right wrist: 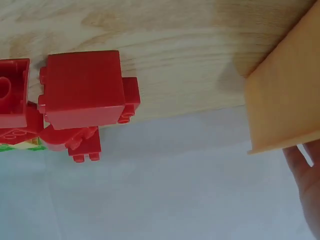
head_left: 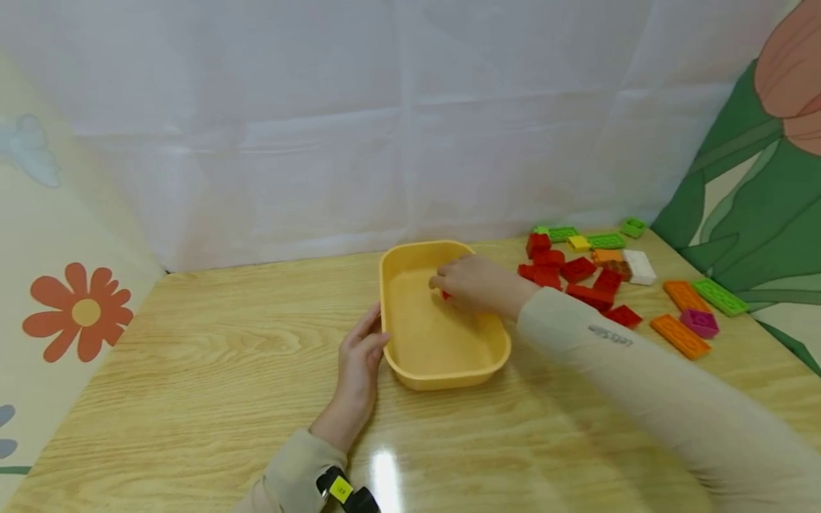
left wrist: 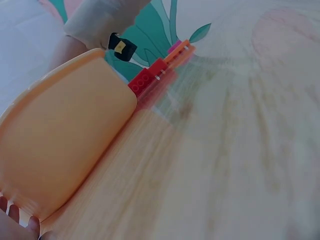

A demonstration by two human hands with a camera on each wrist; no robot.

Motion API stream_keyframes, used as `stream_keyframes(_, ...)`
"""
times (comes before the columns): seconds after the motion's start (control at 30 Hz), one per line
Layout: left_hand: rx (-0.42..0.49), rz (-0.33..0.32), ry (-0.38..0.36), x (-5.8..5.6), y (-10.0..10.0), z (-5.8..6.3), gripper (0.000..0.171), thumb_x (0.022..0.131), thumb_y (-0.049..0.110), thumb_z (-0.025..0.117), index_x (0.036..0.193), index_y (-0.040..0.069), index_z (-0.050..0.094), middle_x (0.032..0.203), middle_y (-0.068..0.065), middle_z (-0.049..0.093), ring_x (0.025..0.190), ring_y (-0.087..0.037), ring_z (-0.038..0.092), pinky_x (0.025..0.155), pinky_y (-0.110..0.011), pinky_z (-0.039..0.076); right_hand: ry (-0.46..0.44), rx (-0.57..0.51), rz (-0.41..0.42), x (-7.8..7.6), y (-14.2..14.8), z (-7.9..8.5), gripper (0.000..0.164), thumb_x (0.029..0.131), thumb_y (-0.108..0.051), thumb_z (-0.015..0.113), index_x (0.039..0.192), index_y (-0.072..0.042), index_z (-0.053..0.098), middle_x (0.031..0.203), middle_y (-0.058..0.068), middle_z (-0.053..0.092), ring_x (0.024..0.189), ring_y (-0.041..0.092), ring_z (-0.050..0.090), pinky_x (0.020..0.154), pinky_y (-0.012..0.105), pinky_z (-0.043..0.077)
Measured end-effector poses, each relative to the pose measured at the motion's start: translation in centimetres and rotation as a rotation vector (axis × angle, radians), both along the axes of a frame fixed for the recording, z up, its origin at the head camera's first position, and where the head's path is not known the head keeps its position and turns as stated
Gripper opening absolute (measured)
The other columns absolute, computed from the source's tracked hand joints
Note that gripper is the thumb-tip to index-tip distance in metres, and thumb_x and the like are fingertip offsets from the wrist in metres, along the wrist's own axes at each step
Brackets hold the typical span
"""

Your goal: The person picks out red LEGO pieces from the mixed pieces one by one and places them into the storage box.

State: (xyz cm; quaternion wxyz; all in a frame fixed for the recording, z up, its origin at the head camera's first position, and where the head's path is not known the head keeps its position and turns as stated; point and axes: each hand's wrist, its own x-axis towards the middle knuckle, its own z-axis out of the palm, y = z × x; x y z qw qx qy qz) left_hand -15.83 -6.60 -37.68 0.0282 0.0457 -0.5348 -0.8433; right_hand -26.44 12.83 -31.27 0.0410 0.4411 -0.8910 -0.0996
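Observation:
A yellow plastic bin (head_left: 420, 347) stands on the wooden table in the middle of the head view. My left hand (head_left: 359, 363) rests against its left outer wall, thumb at the rim; the fingertips (left wrist: 33, 225) touch that wall in the left wrist view. My right hand (head_left: 471, 281) reaches over the right rim into the bin and pinches a red toy brick (head_left: 445, 294), mostly hidden by the fingers. In the right wrist view the right hand (right wrist: 311, 187) shows only partly, behind the bin wall (right wrist: 290, 90).
Right of the bin lies a loose group of red bricks (head_left: 579, 269). Around them are green bricks (head_left: 606, 241), a yellow brick (head_left: 579, 243), a white brick (head_left: 639, 267), orange plates (head_left: 681, 336) and a magenta brick (head_left: 699, 323). A white cloth (head_left: 288, 164) hangs behind the table.

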Motion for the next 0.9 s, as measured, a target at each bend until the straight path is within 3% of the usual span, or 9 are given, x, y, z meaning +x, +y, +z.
stream_keyframes(0.27, -0.01, 0.002, 0.01, 0.0, 0.1, -0.1, 0.057, 0.081, -0.007, 0.045, 0.138, -0.005, 0.042, 0.147, -0.026, 0.04, 0.129, -0.026, 0.043, 0.092, -0.014, 0.048, 0.039, 0.016, 0.016, 0.3, 0.8, 2.1, 0.028, 0.089, -0.021, 0.058, 0.113, -0.009, 0.065, 0.109, 0.009, 0.071, 0.101, 0.026, 0.06, 0.091, 0.046, 0.052)
stream_keyframes(0.43, 0.004, 0.005, 0.01, 0.0, 0.0, 0.0, 0.058, 0.08, -0.007, 0.046, 0.138, -0.005, 0.042, 0.147, -0.025, 0.04, 0.13, -0.027, 0.042, 0.093, -0.015, 0.048, 0.003, 0.013, -0.045, 0.5, 2.6, 3.3, 0.032, 0.089, -0.025, 0.058, 0.118, -0.011, 0.063, 0.119, 0.01, 0.068, 0.111, 0.029, 0.057, 0.1, 0.049, 0.047)
stream_keyframes(0.67, 0.014, -0.005, 0.02, 0.0, -0.1, 0.0, 0.058, 0.08, -0.007, 0.046, 0.138, -0.005, 0.042, 0.148, -0.024, 0.04, 0.132, -0.027, 0.04, 0.094, -0.015, 0.048, 0.088, 0.001, -0.061, 1.4, 5.2, 3.9, 0.03, 0.086, -0.027, 0.062, 0.112, -0.013, 0.066, 0.112, 0.01, 0.07, 0.103, 0.028, 0.061, 0.091, 0.048, 0.053)
stream_keyframes(0.9, 0.008, -0.004, 0.016, 0.0, 0.0, -0.2, 0.058, 0.08, -0.006, 0.046, 0.138, -0.004, 0.042, 0.147, -0.024, 0.041, 0.131, -0.027, 0.041, 0.095, -0.016, 0.048, 0.067, 0.042, -0.112, 2.1, 7.4, 4.0, 0.031, 0.083, -0.025, 0.066, 0.111, -0.012, 0.066, 0.108, 0.008, 0.071, 0.1, 0.027, 0.061, 0.089, 0.049, 0.053)
